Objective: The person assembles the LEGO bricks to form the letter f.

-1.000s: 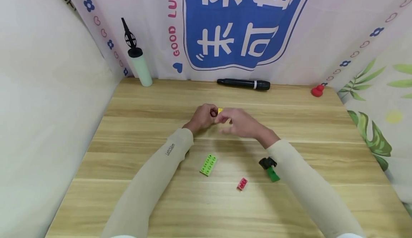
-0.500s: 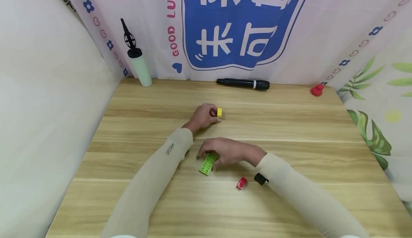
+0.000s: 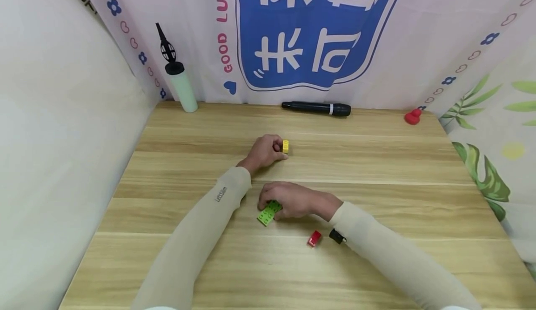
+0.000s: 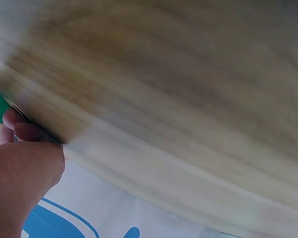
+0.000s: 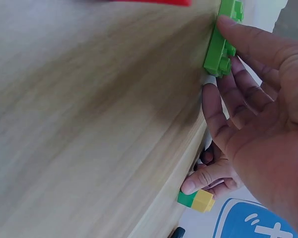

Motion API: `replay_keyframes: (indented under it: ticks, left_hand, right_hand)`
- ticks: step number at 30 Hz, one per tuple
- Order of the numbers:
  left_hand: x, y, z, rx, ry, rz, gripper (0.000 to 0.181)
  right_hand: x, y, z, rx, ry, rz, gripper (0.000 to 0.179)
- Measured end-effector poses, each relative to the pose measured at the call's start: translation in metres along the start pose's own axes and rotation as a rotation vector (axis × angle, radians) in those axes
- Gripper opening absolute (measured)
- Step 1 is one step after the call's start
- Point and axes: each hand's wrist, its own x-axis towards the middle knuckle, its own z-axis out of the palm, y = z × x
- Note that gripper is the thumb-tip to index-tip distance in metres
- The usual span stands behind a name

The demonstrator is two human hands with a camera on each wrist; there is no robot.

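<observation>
My left hand (image 3: 264, 151) pinches a small stack on the table, a yellow brick (image 3: 285, 146) on top of a green brick (image 5: 186, 198). Only a sliver of that green brick shows in the left wrist view, partly behind the fingers. Nearer the front, my right hand (image 3: 289, 200) grips a light green building brick (image 3: 266, 216) between thumb and fingers, covering its far end. Two rows of studs show on it. Just right of it lies a small red brick (image 3: 314, 239), apart from both hands.
A black piece (image 3: 337, 236) lies partly under the right sleeve. Along the back edge are a pale green hand pump (image 3: 185, 91), a black microphone (image 3: 316, 108) and a small red object (image 3: 412, 117). A printed cloth (image 3: 201, 30) hangs behind the table.
My right hand has left the yellow brick, come toward the front and taken hold of the light green brick, which has turned slightly. My left hand stays where it was.
</observation>
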Motion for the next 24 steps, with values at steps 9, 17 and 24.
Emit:
replay_keyframes:
  ticks: [9, 17, 24]
  left_hand:
    - [-0.001, -0.004, 0.0, -0.005, 0.011, -0.006, 0.029]
    - [-0.001, -0.002, -0.001, 0.011, 0.007, -0.004, 0.032]
    - [0.001, -0.001, 0.0, 0.019, -0.004, 0.011, 0.024]
  right_hand:
    - [0.0, 0.003, 0.002, -0.019, 0.024, 0.032, 0.037]
    - [-0.008, 0.009, -0.007, -0.005, 0.066, 0.059, 0.033]
    - [-0.025, 0.019, -0.041, -0.001, 0.238, 0.132, 0.032]
